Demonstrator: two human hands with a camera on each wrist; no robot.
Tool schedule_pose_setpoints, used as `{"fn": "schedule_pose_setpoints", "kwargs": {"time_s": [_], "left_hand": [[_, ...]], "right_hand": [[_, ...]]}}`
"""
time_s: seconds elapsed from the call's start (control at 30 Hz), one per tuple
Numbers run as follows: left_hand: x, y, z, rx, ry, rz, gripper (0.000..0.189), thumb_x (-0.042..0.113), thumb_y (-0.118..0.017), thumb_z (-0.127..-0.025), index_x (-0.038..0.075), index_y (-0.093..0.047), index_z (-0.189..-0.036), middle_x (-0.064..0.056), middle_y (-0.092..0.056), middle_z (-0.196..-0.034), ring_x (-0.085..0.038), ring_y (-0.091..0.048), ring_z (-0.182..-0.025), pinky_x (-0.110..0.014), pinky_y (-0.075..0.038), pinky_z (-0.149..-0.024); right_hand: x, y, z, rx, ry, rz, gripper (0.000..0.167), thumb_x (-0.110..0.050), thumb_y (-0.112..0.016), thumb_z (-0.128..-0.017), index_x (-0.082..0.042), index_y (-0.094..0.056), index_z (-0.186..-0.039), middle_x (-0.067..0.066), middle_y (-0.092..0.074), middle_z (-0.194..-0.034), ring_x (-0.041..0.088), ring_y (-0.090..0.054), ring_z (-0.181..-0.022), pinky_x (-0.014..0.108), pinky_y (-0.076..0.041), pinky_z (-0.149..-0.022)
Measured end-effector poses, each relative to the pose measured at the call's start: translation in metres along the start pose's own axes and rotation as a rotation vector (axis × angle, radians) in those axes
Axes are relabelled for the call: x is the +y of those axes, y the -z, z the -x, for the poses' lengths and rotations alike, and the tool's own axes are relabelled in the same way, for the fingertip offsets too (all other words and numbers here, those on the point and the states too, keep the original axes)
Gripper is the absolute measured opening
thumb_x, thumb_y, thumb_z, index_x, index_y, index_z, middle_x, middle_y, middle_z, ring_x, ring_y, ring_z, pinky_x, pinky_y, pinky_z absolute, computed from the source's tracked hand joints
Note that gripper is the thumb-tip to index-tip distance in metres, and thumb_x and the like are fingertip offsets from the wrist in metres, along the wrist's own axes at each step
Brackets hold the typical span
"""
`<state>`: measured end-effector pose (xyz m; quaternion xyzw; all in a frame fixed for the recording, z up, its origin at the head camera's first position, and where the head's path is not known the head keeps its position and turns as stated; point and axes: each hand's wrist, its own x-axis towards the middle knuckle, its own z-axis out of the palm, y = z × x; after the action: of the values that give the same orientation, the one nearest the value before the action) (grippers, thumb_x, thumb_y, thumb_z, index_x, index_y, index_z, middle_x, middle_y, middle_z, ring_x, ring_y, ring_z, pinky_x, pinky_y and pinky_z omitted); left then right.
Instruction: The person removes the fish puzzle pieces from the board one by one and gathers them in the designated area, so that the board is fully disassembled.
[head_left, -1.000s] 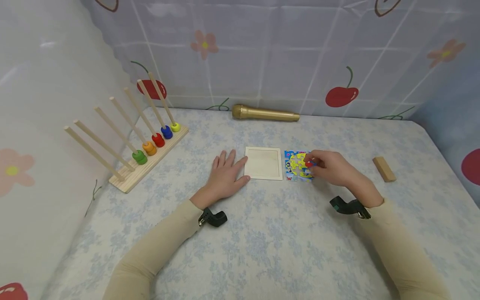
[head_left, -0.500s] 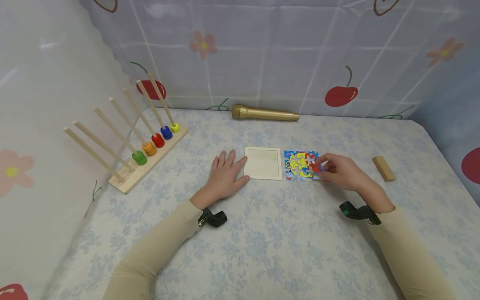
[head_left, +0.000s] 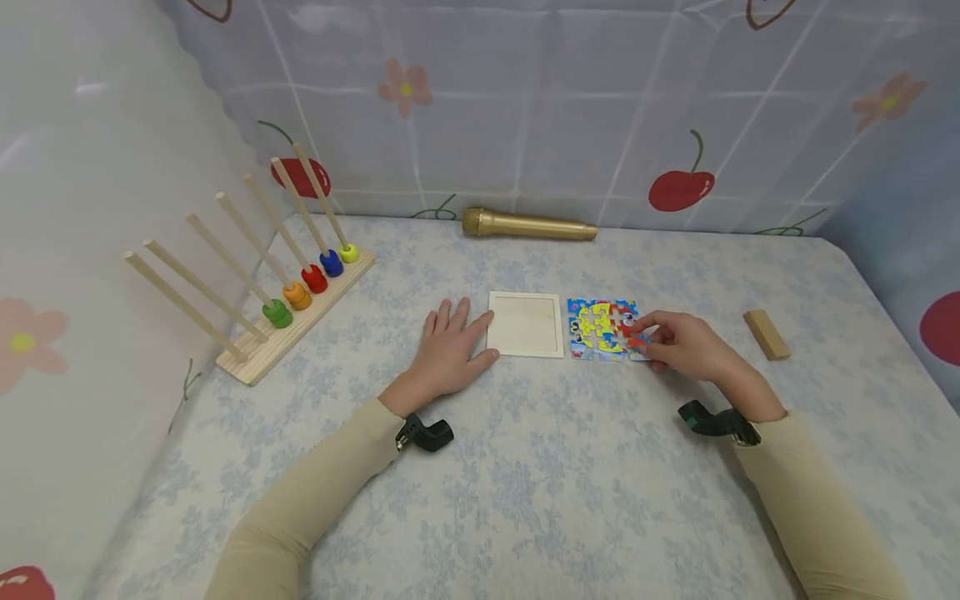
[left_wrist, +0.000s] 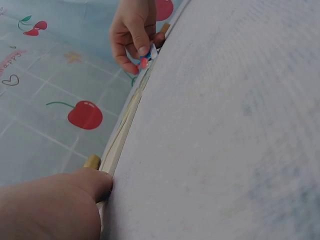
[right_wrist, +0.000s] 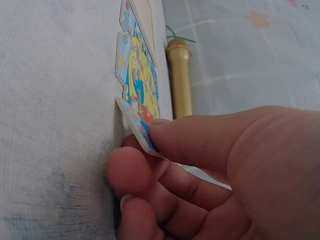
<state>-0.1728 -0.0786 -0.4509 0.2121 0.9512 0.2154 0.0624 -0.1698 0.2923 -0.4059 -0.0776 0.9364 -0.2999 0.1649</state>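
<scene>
My right hand (head_left: pixel 686 343) pinches a puzzle piece (right_wrist: pixel 136 125) between thumb and fingers. That piece is tilted, its outer edge raised, at the lower right corner of a colourful jigsaw puzzle (head_left: pixel 592 321). Yellow, red and blue interlocked pieces make up the puzzle, which lies flat on the table. To its left is a shallow square wooden puzzle frame (head_left: pixel 525 354) with nothing in it. My left hand (head_left: pixel 448 354) lies flat with fingers spread, its index fingertip and thumb at the frame's left edge. In the left wrist view, the left thumb (left_wrist: pixel 97 185) is against the frame's side.
A wooden peg stand (head_left: pixel 315 312) with coloured rings on several rods stands at the left. At the back lies a gold microphone (head_left: pixel 528 225) near the curtain. A small wooden block (head_left: pixel 767 335) lies at the right.
My right hand has moved right, from over the puzzle's middle right to its lower right corner, where it now pinches a piece. The left hand and frame have stayed in place.
</scene>
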Motion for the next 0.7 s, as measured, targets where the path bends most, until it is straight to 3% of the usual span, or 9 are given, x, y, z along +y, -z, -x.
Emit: {"fn": "schedule_pose_setpoints", "kwargs": {"time_s": [0.7], "left_hand": [[-0.0001, 0.0013, 0.0003, -0.001, -0.006, -0.001, 0.065, 0.045, -0.053, -0.104, 0.017, -0.036, -0.16, -0.026, -0.015, -0.169, -0.05, -0.001, -0.157, -0.066, -0.006, -0.124]], "right_hand": [[0.0029, -0.0022, -0.0038, -0.005, -0.044, -0.017, 0.034, -0.012, -0.065, -0.097, 0.003, -0.057, -0.126, 0.01, -0.07, -0.085, 0.017, -0.058, -0.062, 0.028, -0.048, -0.059]]}}
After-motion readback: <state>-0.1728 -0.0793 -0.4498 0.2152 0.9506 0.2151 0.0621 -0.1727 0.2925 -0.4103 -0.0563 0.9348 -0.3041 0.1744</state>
